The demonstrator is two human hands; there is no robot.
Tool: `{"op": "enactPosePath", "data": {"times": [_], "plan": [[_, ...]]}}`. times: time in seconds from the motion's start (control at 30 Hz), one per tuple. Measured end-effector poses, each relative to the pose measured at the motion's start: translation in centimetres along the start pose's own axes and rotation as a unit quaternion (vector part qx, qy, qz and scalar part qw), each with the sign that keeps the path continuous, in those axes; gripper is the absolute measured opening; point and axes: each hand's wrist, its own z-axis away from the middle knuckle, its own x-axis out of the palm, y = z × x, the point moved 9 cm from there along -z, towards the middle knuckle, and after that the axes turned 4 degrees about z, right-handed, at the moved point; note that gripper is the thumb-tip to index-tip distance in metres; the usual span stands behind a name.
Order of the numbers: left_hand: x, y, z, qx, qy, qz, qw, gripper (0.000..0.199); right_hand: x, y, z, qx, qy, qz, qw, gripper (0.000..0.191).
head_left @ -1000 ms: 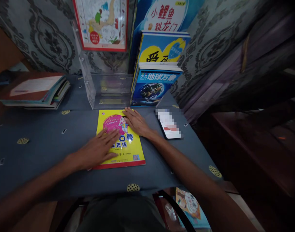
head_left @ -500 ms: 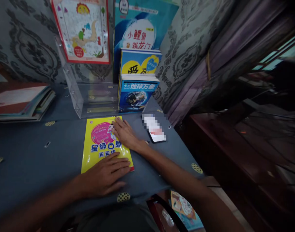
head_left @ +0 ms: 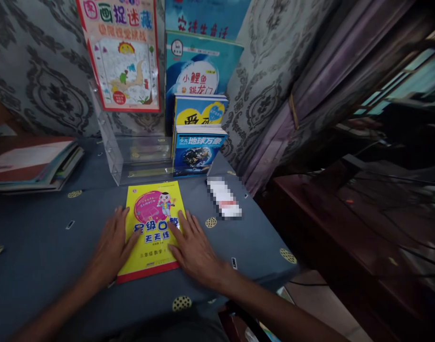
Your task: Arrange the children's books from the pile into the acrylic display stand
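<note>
A yellow workbook (head_left: pixel 154 259) with a pink circle, a cartoon child and a red bottom strip lies flat on the cloth-covered table. At its left edge rests my left hand (head_left: pixel 112 242), fingers stretched out and the thumb over the cover. My right hand (head_left: pixel 196 247) lies along the right edge, its fingers spread and partly on the cover. Neither hand is closed around the book. To the right of the book lies a phone (head_left: pixel 224 199) with a lit screen, blurred by blocks.
Behind the workbook stands a clear acrylic book rack (head_left: pixel 112 147). It holds several upright books, among them a blue earth book (head_left: pixel 198 154) and a red-bordered picture book (head_left: pixel 127 71). A pile of books and papers (head_left: pixel 32 161) sits at the left. The table's right edge (head_left: pixel 267 228) drops off beside a curtain (head_left: pixel 285 114).
My left hand has moved from the cover's lower part to the left edge. My right hand has slid from the top right down to the right edge. The view has tilted up slightly.
</note>
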Motion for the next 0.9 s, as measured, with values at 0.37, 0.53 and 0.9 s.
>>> {"op": "enactPosePath", "data": {"times": [0.37,0.53,0.9], "plan": [[0.6,-0.3,0.3,-0.415,0.042,0.528,0.740,0.050,-0.1,0.0,0.3,-0.011,-0.003,-0.027,1.000,0.054],[1.9,2.3,1.5,-0.504,0.002,0.591,0.630,0.037,-0.4,0.5,0.6,0.007,0.002,-0.087,0.996,0.057],[0.7,2.7,0.1,-0.441,0.067,0.621,0.644,0.029,0.2,6.1,-2.0,0.165,0.118,-0.479,0.854,0.078]]}}
